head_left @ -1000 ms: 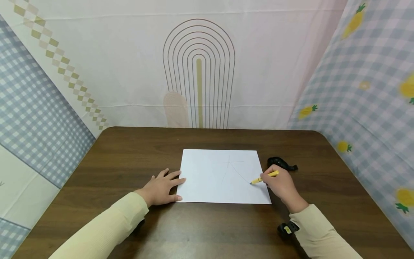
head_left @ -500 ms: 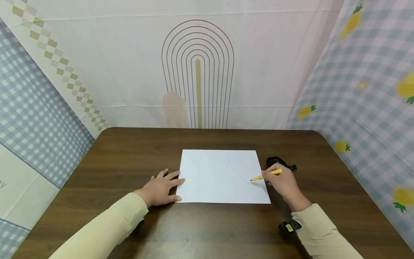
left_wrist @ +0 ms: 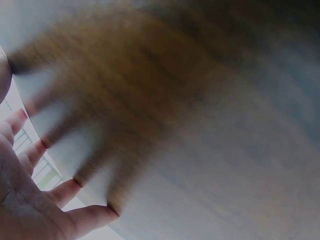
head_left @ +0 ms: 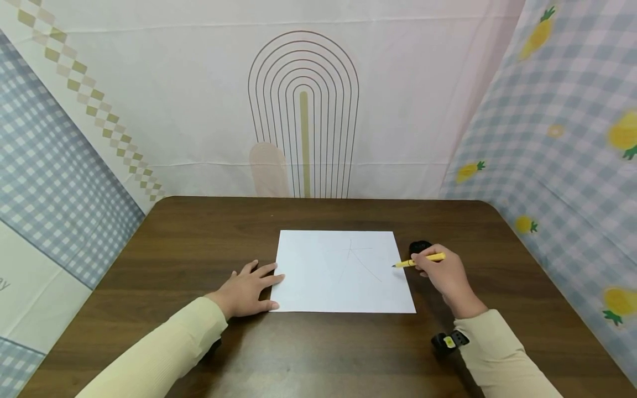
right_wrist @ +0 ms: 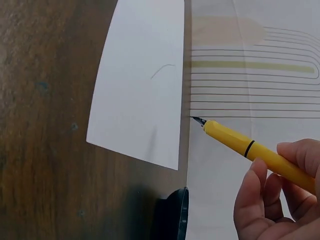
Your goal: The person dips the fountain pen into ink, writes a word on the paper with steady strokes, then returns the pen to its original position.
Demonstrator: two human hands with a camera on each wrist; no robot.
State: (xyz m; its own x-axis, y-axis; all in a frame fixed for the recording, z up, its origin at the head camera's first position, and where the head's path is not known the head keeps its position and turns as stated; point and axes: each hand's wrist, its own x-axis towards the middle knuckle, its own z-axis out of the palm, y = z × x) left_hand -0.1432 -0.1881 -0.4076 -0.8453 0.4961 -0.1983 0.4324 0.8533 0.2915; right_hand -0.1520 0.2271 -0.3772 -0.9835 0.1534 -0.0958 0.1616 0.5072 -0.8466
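Note:
A sheet of white paper (head_left: pixel 318 282) lies on the brown table, bearing thin pen strokes that cross near its upper middle, with long diagonals running down from there. My left hand (head_left: pixel 246 290) is spread flat at the sheet's left edge, fingertips on the paper. In the left wrist view its fingers (left_wrist: pixel 65 192) stand apart. My right hand (head_left: pixel 445 273) pinches a yellow fountain pen (right_wrist: pixel 232 139) between thumb and fingers at the sheet's right side. The dark nib points left, over the right part of the paper, and shows raised off it in the right wrist view.
Just behind the right hand sits a black rounded object (head_left: pixel 419 247), partly hidden by it. The wooden table (head_left: pixel 318 354) has rounded far corners. A white patterned cloth (head_left: pixel 199 99) hangs behind it, and checked cloths hang on both sides.
My right hand has lifted the fountain pen from the end of the right diagonal stroke and moved up and to the right. The left hand has stayed in place.

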